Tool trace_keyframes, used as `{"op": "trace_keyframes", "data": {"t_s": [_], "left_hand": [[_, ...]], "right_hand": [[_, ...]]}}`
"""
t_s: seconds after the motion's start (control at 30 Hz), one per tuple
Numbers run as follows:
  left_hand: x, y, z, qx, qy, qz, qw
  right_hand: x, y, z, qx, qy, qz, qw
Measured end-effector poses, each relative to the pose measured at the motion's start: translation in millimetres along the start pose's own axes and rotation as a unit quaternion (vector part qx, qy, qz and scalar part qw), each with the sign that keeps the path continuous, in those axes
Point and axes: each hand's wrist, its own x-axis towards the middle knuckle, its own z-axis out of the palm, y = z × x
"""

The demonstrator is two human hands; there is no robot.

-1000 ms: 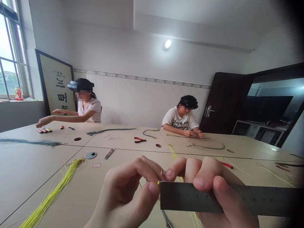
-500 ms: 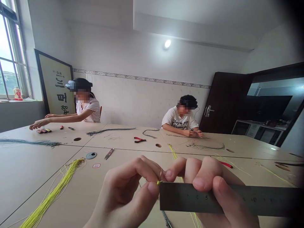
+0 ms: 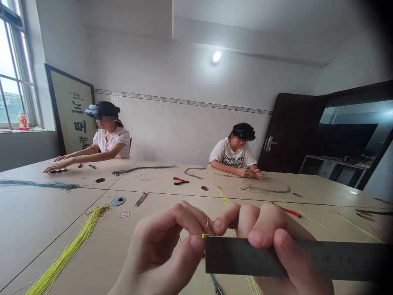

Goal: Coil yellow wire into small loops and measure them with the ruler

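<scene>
Steel ruler (image 3: 233, 259) lies across the near view, its L end ~centre, the rest running to 3 o'clock, edge-on to nothing but fingers. R hand (image 3: 270, 229) clamps it btw thumb & fingers, index curled toward L hand (image 3: 167, 241). L hand pinches a short yellow cord (image 3: 203, 236) w/ thumb & index; cord sits at the ruler's L end, w/ a thin gold loop (image 3: 206, 223) above it.

Below the ruler, partly hidden, a metal tool (image 3: 216, 285), type unclear. Table (image 3: 147, 254) beyond: yellow bundle (image 3: 72, 248) at 10 o'clock; tag (image 3: 125, 214), disc (image 3: 118, 201) & snips (image 3: 141, 199) at 11; yellow strands (image 3: 223, 196) at 12, running behind R hand; red-handled tool (image 3: 291, 212) at 1, partly behind R hand.

Farther: red pliers (image 3: 180, 180) nr 12, blue-grey strands (image 3: 39, 184) at 10. Far side, one person (image 3: 112, 141) at 11 reaches both arms to small items (image 3: 58, 170); another (image 3: 231, 153) nr 12–1, head down, hands close tog. Behind: wall (image 3: 172, 131), dark door (image 3: 288, 131) at 1.
</scene>
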Motion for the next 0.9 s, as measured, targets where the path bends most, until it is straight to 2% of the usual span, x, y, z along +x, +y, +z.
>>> {"op": "trace_keyframes", "data": {"t_s": [0.27,0.9], "left_hand": [[0.4,0.5,1.8,0.003,-0.004,-0.002,1.0],[0.0,0.7,-0.8,0.003,-0.007,0.0,1.0]], "right_hand": [[0.2,0.7,-0.3,0.007,-0.017,0.005,1.0],[0.6,-0.6,0.4,-0.001,-0.002,0.002,1.0]]}}
